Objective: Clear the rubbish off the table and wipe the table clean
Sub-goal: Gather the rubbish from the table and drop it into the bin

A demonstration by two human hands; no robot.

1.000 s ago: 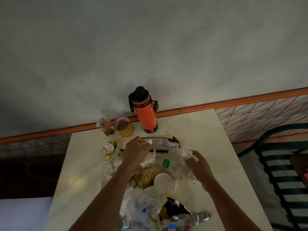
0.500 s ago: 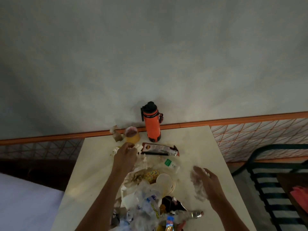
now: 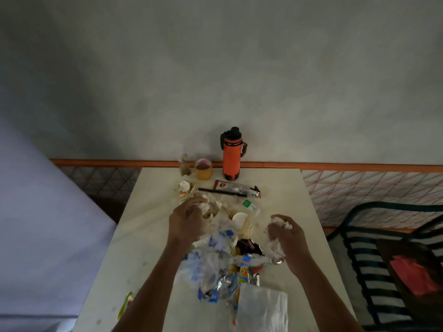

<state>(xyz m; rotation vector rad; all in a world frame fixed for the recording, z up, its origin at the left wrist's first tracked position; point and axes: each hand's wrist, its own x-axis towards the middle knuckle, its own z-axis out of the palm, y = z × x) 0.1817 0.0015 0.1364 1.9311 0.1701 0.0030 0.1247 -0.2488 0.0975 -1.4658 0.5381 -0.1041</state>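
A cream table (image 3: 282,197) carries a heap of rubbish (image 3: 215,262): clear plastic bags, foil wrappers, a paper cup (image 3: 239,218) and crumpled tissues. My left hand (image 3: 187,219) reaches into the far side of the heap with its fingers curled round white crumpled tissue (image 3: 205,207). My right hand (image 3: 285,233) is at the heap's right edge and grips a wad of white tissue and thin plastic (image 3: 275,248). A white paper bag (image 3: 261,307) lies at the near edge.
An orange flask (image 3: 231,155), a yellow cup (image 3: 203,169) and a brown scrap stand at the far edge by the wall. A red and silver wrapper (image 3: 237,188) with a black stick lies behind the heap. A dark slatted chair (image 3: 388,259) stands at the right.
The view has pulled back and shows more of the table. My right hand has drawn its tissue wad back toward me. My left hand has come back from near the yellow cup into the heap.
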